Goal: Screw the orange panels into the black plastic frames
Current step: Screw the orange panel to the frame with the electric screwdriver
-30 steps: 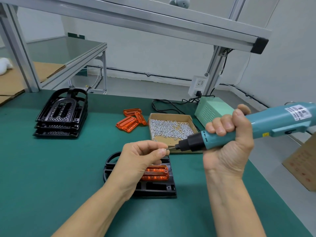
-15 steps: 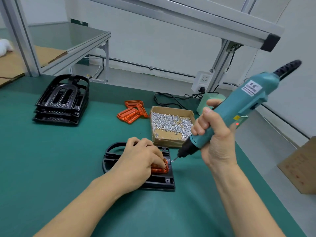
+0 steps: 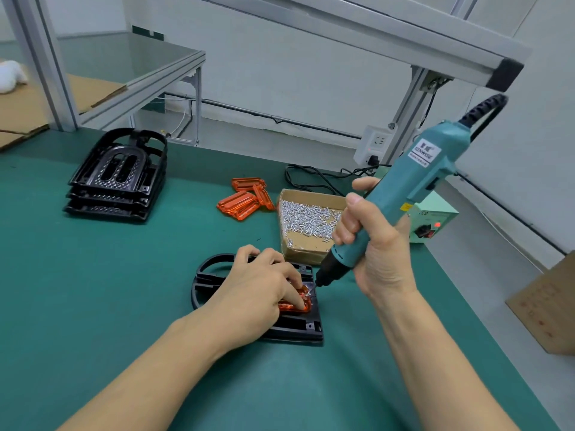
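- Head view shows your left hand (image 3: 258,284) laid over the orange panel (image 3: 295,301), which sits in the black frame (image 3: 298,329) on the green mat (image 3: 124,290); the fingers lie fairly straight and press the panel down, most likely so that it cannot shift or turn with the screw.
- Your right hand (image 3: 370,244) is wrapped tight around the lower body of the teal electric screwdriver (image 3: 404,194), gripping low near the nose (a low hold steadies the tip).
- The driver leans up and away to the right, its bit touching, or all but touching, a small screw at the panel's far right corner, just beside your left fingertips (image 3: 300,303).
- Your right wrist is cocked and the forearm rises from the lower edge; the left forearm crosses in from the lower left, hand flat and low.
- The screw box (image 3: 308,219) stands just behind the frame, and the spare orange panels (image 3: 244,199) beside it, within easy reach.
- The stacked frames (image 3: 118,178) wait well apart at the far left.
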